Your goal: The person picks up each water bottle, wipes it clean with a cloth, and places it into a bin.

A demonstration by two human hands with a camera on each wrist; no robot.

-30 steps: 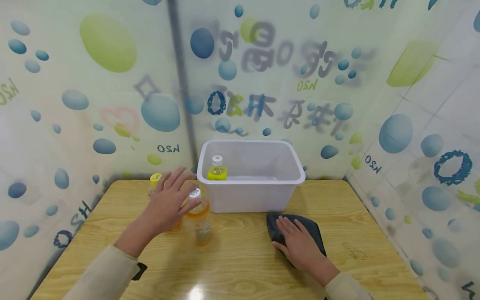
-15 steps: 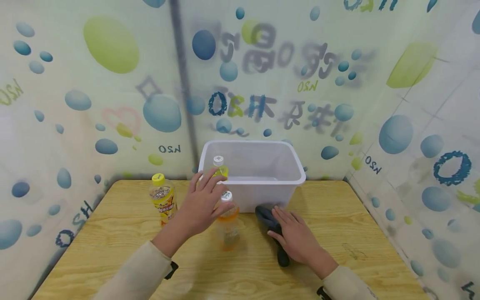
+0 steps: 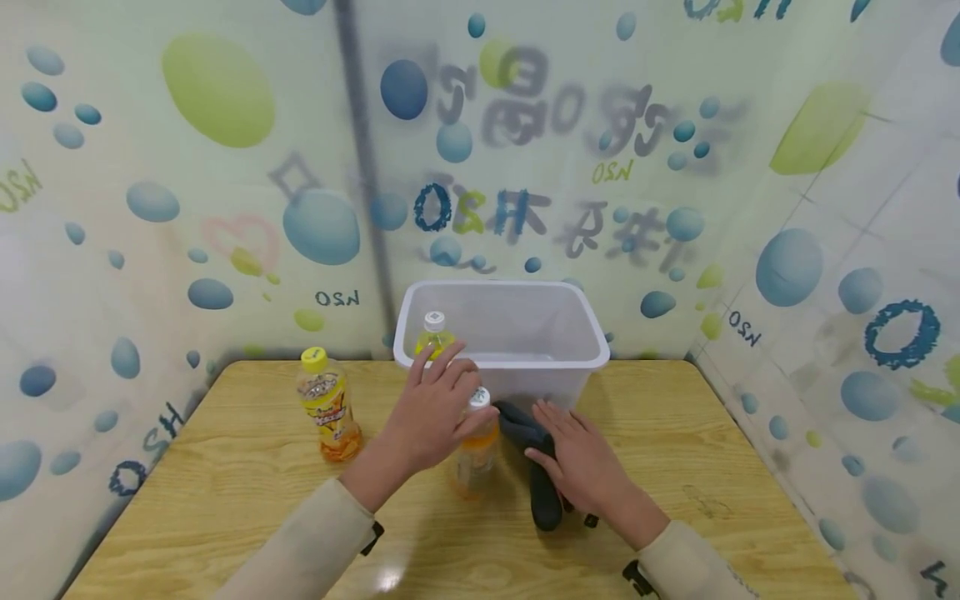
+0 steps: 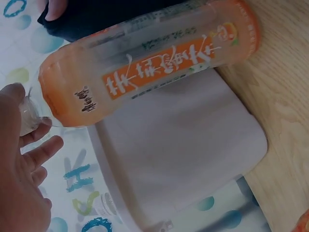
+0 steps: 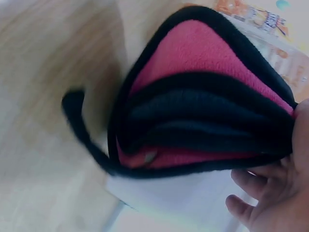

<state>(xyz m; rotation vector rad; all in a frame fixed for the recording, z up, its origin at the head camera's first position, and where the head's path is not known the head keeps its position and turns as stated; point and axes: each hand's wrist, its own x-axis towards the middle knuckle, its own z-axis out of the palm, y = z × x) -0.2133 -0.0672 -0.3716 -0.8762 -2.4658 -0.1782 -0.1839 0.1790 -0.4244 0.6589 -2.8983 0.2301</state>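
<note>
By its white cap my left hand (image 3: 427,417) holds a clear bottle with an orange label (image 3: 474,462), which stands close to upright in the head view. Thumb and fingers pinch the cap (image 4: 30,116) in the left wrist view. Just right of the bottle, my right hand (image 3: 588,458) grips a dark fabric pouch (image 3: 521,429) by its edge. Its mouth gapes in the right wrist view, showing a pink lining (image 5: 193,50), a dark inner fold and a short black strap (image 5: 79,125). Bottle and pouch nearly meet; whether they touch I cannot tell.
Behind the hands stands a white plastic bin (image 3: 525,379), with a yellow-green bottle (image 3: 433,333) inside at its left end. A yellow-capped bottle with some orange drink (image 3: 330,412) stands on the wooden table (image 3: 225,500) to the left. A patterned curtain encloses the table.
My left hand has carried the orange-labelled bottle rightward, toward the pouch. My right hand has turned the pouch from lying flat onto its edge and shifted it slightly left.
</note>
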